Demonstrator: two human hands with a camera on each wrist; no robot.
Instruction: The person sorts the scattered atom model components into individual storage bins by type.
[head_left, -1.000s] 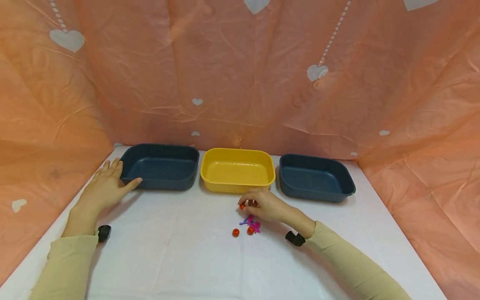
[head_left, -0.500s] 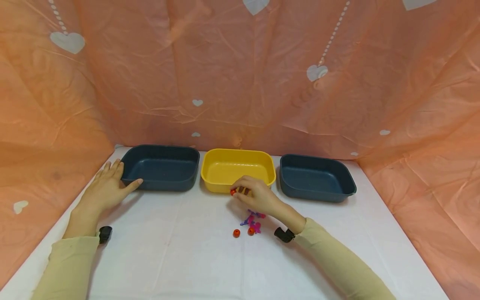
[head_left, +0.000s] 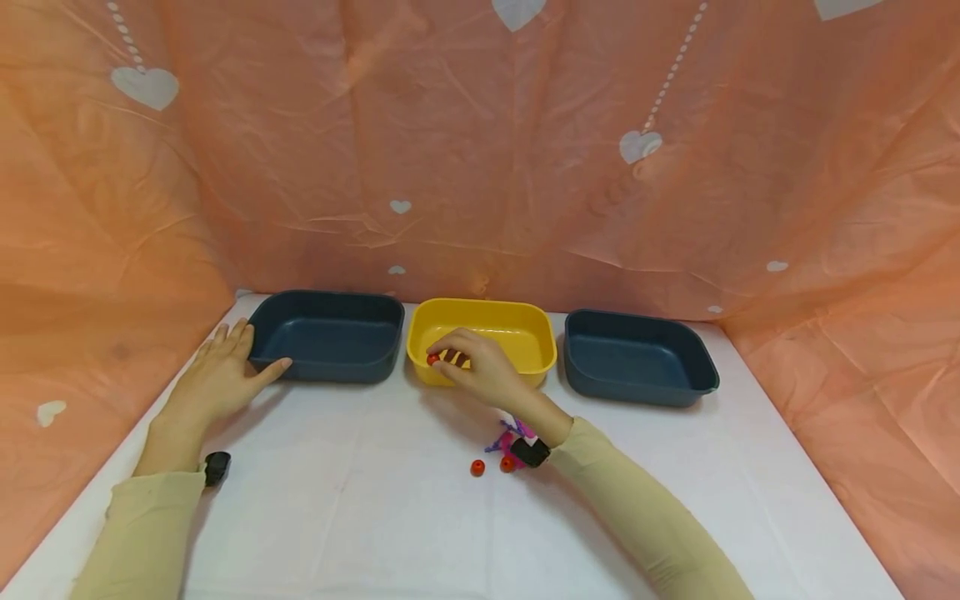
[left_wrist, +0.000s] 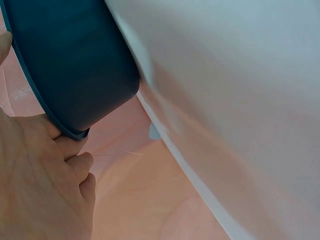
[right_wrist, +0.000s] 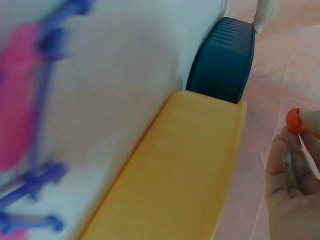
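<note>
My right hand (head_left: 480,367) pinches a red bead (head_left: 432,360) between thumb and finger, over the left front part of the yellow tray (head_left: 483,377). In the right wrist view the bead (right_wrist: 295,120) shows clear of the tray's rim, with the other fingers loosely bent. My left hand (head_left: 213,379) rests against the left end of a dark blue tray (head_left: 330,370), fingers stretched along its side and thumb at the front. The left wrist view has that tray's wall (left_wrist: 75,65) beside the hand (left_wrist: 45,175).
Two red beads, one nearer the middle (head_left: 477,468) and one beside it (head_left: 507,464), lie on the white cloth. Pink and purple plastic pieces (head_left: 501,442) lie partly under my right wrist. A second dark blue tray (head_left: 637,386) stands at right. Orange sheeting (head_left: 480,167) hangs behind.
My right hand has lifted the red bead from near the pile and carried it leftward and away from me, over the yellow tray. The left hand stays on the blue tray.
</note>
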